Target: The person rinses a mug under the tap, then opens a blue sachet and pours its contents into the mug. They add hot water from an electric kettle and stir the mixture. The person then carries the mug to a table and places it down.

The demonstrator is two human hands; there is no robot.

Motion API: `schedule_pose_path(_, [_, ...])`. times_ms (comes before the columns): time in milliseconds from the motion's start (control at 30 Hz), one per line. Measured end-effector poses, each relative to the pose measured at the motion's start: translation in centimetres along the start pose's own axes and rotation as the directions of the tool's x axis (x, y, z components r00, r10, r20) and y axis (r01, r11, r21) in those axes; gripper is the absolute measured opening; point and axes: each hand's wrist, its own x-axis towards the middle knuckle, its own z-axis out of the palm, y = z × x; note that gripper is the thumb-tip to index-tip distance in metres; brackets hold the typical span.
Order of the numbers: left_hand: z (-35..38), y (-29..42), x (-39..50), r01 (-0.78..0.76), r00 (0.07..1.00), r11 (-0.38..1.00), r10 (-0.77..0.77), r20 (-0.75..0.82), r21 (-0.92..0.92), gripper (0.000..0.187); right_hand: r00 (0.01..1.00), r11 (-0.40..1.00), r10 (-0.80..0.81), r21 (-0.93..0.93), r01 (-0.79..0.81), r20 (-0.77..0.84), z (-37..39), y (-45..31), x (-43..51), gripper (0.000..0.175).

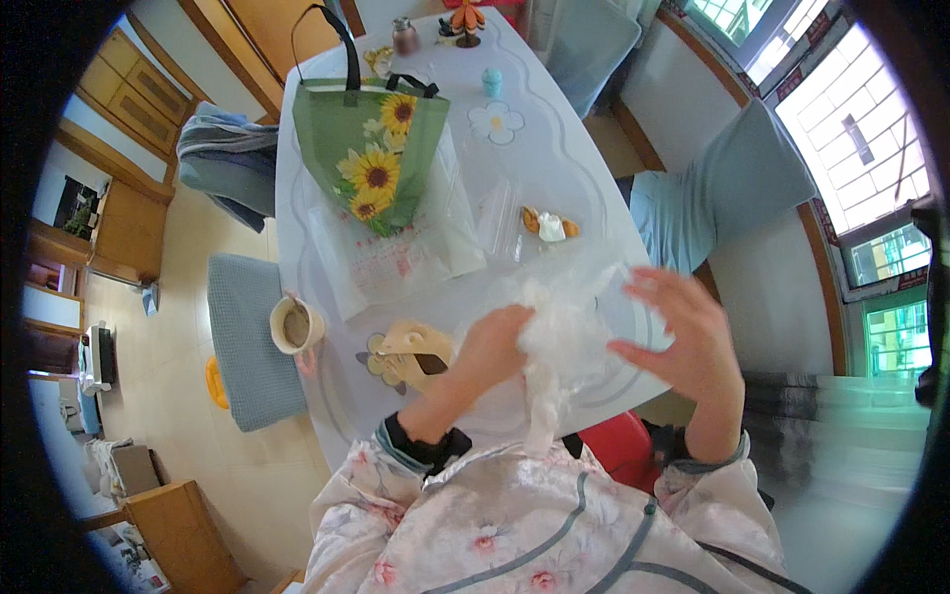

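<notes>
My left hand [496, 345] grips a crumpled, translucent white plastic bag [564, 334] above the near part of the table. The bag is blurred, and one strip of it hangs towards my lap. On the bag's right side, my right hand [686, 338] has its fingers spread and holds nothing. Beyond the bag lies a brown food piece [530, 221] with white paper or film wrapped around its middle. A clear zip bag [501, 223] lies flat to its left. Under my left forearm shows a cartoon figure [415, 341] on the table; whether it is printed or a mat I cannot tell.
A green sunflower tote bag [371, 148] leans over a large printed plastic bag [386, 263]. At the left edge of the table [356, 416] stands a mug [297, 327] of brownish drink. A small turquoise object [492, 82] and a jar [405, 37] are farther back. Covered chairs [256, 341] flank the table.
</notes>
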Motion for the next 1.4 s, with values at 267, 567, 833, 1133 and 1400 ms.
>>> schedule_pose_path(267, [-3.0,1.0,4.8,0.227,0.973,0.891,-0.193,0.123,-0.393,0.029,0.847,0.910,-0.176,0.410,-0.053,0.502,5.6,3.4,5.2,0.112])
schedule_pose_path(567, [1.6,-1.0,2.6,0.255,0.960,0.760,-0.273,0.062,-0.598,0.046,0.988,0.767,-0.094,0.642,-0.006,0.122,11.1,5.2,3.1,0.098])
schedule_pose_path(833, [1.1,-2.0,7.0,0.367,0.930,0.287,-0.132,0.343,-0.885,0.040,0.951,0.504,0.132,0.807,-0.308,0.281,12.0,10.4,3.0,0.075])
schedule_pose_path(1133, [0.0,-1.2,7.3,0.298,0.866,-0.170,-0.364,0.341,-0.939,0.039,0.873,-0.354,0.373,0.918,-0.178,0.313,11.6,17.0,4.5,0.053])
schedule_pose_path(1400, [3.9,-1.7,10.3,0.282,0.887,-0.202,-0.317,0.335,-0.938,0.035,0.842,-0.264,0.336,0.900,-0.346,0.422,13.6,14.2,5.9,0.051])
